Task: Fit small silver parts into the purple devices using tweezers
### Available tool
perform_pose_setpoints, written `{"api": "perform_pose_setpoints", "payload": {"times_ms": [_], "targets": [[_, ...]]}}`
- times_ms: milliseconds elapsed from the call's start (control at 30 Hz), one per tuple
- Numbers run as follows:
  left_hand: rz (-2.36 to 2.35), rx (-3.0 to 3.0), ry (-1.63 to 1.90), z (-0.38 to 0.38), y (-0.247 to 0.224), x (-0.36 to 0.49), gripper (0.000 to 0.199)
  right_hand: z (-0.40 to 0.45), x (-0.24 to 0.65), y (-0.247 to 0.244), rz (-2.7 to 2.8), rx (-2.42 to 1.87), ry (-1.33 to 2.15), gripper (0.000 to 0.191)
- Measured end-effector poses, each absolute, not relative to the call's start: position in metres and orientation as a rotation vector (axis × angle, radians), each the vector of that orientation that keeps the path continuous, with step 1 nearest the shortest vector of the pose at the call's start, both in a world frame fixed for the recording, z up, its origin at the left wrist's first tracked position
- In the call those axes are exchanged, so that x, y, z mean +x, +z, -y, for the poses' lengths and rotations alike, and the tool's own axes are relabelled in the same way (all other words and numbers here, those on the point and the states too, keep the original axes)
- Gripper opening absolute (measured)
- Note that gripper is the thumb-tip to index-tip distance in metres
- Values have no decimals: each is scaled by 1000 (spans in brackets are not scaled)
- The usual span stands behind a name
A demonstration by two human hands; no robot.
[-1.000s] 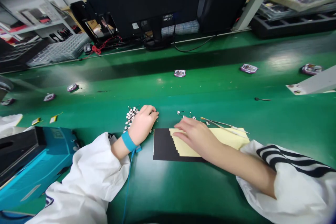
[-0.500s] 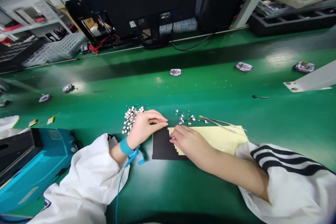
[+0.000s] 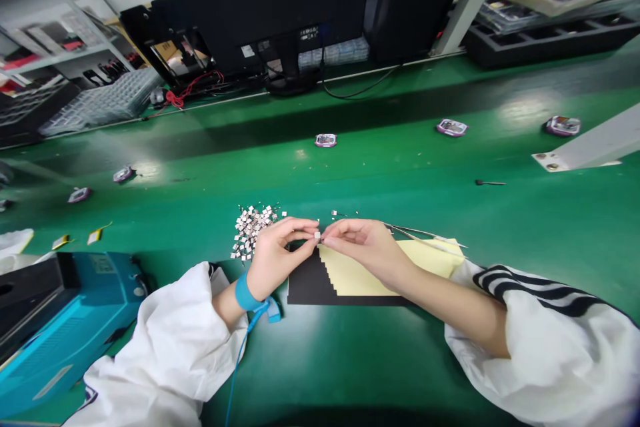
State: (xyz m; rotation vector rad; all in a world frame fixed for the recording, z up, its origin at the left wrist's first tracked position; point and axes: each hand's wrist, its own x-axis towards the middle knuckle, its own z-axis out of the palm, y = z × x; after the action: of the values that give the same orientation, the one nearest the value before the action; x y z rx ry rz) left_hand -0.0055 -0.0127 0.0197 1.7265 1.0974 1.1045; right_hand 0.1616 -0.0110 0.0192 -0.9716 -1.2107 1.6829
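Observation:
A small white square component [image 3: 317,235] is pinched between the thumb and fingers of my left hand [image 3: 277,250], which wears a blue wrist strap [image 3: 246,292]. My right hand [image 3: 373,248] meets it from the right, thumb and fingertips pressed together beside the component; what they grip is too small to make out. Below both hands lies a black sheet [image 3: 307,283] partly covered by pale yellow backing paper [image 3: 367,279] with a stepped left edge. A pile of similar small components [image 3: 250,230] with short dark leads sits behind my left hand.
Tweezers [image 3: 425,235] rest across the yellow paper's far edge. Purple-rimmed devices, one a small unit [image 3: 326,140], stand along the green bench. A blue machine [image 3: 95,307] is at the left; a monitor [image 3: 280,7] and a metal post [image 3: 585,150] stand farther back.
My right hand has lifted off the yellow paper and turned toward my left fingertips. A white component now shows in my left pinch. The view has shifted slightly.

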Motion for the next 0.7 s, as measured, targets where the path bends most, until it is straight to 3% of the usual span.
{"api": "perform_pose_setpoints", "payload": {"times_ms": [700], "targets": [[-1107, 1984, 1169, 18, 20, -4, 18, 13, 160, 16, 1259, -865, 1624, 8]]}}
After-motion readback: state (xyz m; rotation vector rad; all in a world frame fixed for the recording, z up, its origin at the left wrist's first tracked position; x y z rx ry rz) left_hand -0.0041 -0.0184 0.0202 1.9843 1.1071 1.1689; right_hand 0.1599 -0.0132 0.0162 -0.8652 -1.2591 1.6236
